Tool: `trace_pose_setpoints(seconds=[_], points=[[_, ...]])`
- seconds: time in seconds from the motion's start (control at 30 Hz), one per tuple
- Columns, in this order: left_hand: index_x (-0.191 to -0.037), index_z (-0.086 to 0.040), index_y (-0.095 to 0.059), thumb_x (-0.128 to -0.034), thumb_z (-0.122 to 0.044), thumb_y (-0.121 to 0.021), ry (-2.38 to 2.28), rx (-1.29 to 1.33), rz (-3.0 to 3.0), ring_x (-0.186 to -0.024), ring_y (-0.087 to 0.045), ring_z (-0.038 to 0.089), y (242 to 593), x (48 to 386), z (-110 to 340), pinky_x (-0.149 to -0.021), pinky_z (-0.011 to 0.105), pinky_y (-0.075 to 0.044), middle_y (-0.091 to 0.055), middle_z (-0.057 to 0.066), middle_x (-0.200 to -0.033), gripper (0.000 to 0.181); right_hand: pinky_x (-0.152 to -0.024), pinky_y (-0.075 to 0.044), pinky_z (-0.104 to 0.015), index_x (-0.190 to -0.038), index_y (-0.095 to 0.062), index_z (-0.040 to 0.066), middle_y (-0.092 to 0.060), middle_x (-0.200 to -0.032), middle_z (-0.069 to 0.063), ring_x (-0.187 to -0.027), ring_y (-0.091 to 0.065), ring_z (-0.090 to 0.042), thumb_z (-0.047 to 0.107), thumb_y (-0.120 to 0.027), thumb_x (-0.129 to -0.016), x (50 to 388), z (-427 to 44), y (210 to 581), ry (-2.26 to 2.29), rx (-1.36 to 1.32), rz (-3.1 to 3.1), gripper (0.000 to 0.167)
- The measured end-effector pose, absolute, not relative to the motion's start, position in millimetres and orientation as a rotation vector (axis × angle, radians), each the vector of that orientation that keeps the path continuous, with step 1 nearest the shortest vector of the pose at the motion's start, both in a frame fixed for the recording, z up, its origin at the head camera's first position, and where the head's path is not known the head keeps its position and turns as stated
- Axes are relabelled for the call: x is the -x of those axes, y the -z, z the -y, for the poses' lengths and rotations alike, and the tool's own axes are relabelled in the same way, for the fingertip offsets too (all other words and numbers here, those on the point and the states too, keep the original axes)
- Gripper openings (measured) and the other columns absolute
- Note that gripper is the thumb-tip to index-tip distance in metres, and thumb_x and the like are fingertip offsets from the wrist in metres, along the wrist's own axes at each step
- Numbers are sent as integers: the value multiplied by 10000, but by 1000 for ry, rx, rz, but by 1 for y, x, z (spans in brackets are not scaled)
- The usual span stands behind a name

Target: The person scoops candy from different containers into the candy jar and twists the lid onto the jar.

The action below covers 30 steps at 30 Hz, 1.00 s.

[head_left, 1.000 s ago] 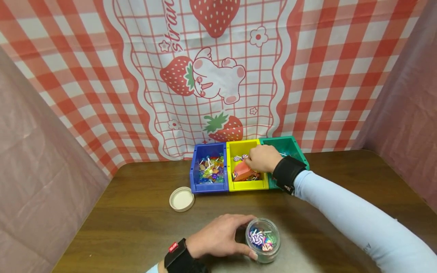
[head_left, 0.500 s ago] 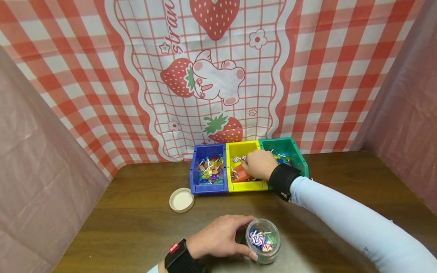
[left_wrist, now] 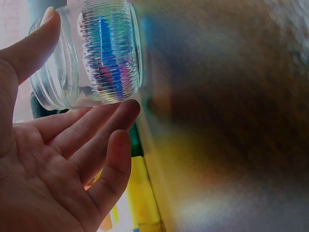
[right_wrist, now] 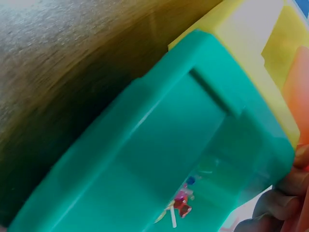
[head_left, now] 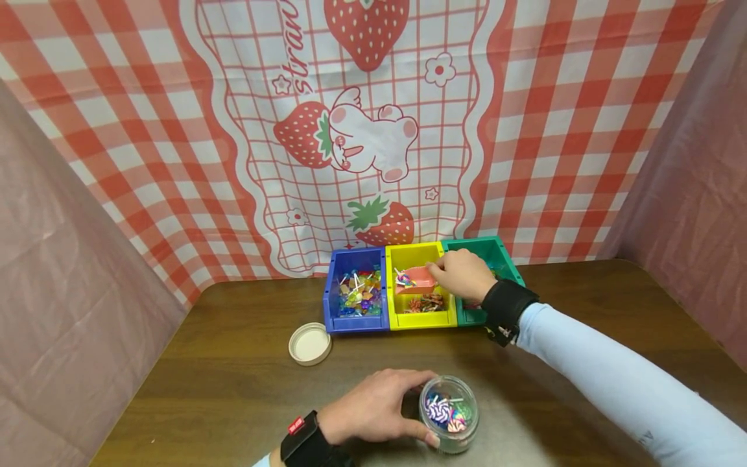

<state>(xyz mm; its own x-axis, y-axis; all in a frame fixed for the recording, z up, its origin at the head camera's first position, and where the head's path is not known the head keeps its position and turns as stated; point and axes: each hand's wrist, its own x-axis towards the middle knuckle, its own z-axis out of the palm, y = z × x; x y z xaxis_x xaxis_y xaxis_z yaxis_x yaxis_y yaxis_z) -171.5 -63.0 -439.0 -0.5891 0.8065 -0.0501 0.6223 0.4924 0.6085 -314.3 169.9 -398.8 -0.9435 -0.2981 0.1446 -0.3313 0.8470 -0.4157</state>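
My left hand (head_left: 373,405) holds a clear glass jar (head_left: 449,418) between thumb and fingers. The jar stands upright and uncovered on the table, with small lollipop pieces and colourful bits inside. In the left wrist view the thumb (left_wrist: 36,46) lies on one side of the ribbed glass and fingertips touch the other. Over the yellow bin (head_left: 423,320) my right hand (head_left: 465,277) grips an orange scoop (head_left: 421,277) by its end. Swirly lollipop pieces (head_left: 404,279) sit at the scoop's mouth, and more striped pieces (head_left: 426,303) lie in the bin below it.
A blue bin (head_left: 357,323) with colourful beads and tiny lollipops adjoins the yellow one on the left. The green bin (right_wrist: 159,130), partly behind my right hand, adjoins it on the right. A cream lid (head_left: 310,344) lies on the wooden table (head_left: 222,383). Checked cloth hangs behind.
The scoop has risen from among the pieces in the yellow bin and now carries some. My right hand has shifted slightly right and up with it. The left hand and jar stay in place.
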Motion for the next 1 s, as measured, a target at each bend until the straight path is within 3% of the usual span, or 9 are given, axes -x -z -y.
trace_pose_setpoints(seconds=[0.37,0.47,0.73,1.0], points=[[-1409,-206,-535,-821,-543,-765,-794,-1213,-2413,-1123,-541,-23,440,171,63,-963,264,-459,-610,-160,-1263,716,-491,-259,-294,-533,-435,157,-285,-505,26,-439,-315,-182,353,-509,-1046,296,-201,385,-823,-556,2867,554],[-1403,-205,-539,-818,-542,-769,-796,-1227,-2422,-1120,-541,-26,440,171,63,-963,256,-456,-613,-163,-1256,714,-485,-271,-288,-541,-446,162,-303,-507,34,-442,-355,-180,378,-527,-1038,284,-209,377,-801,-576,2857,548],[-1392,-207,-546,-808,-537,-781,-795,-1226,-2433,-1091,-552,-33,440,171,63,-943,251,-465,-620,-171,-1226,711,-476,-286,-245,-597,-603,217,-358,-520,90,-476,-383,-123,402,-596,-999,233,-228,358,-755,-686,2826,442],[-1387,-207,-547,-805,-534,-785,-788,-1213,-2430,-1080,-555,-34,439,171,62,-935,246,-467,-625,-174,-1201,709,-476,-307,-197,-569,-495,353,-313,-550,214,-495,-350,9,326,-693,-948,179,-243,363,-689,-866,2692,428]])
